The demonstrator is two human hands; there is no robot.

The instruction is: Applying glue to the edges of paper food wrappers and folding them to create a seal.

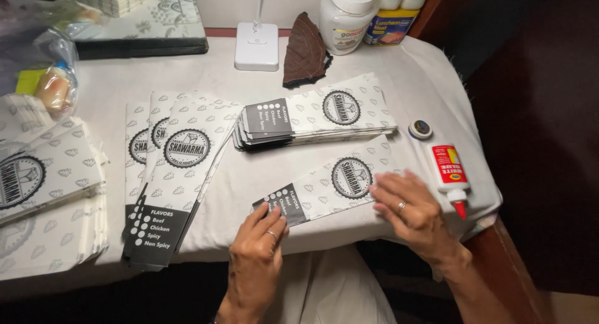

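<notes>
A flat white paper sleeve (340,183) with a round black emblem and a black end panel lies near the table's front edge. My left hand (257,252) presses its fingertips on the black end of that sleeve. My right hand (415,215) lies flat on the sleeve's other end, fingers spread, a ring on one finger. Neither hand grips anything. A neat pile of the same sleeves (315,119) sits just beyond, and a fanned pile (171,174) lies to the left.
A white glue bottle with a red tip (450,174) and a small round cap (420,129) lie right of my right hand. At the back stand a white lamp base (256,46), a dark folded cloth (306,49) and a white jar (345,18). More paper stacks (47,193) fill the left.
</notes>
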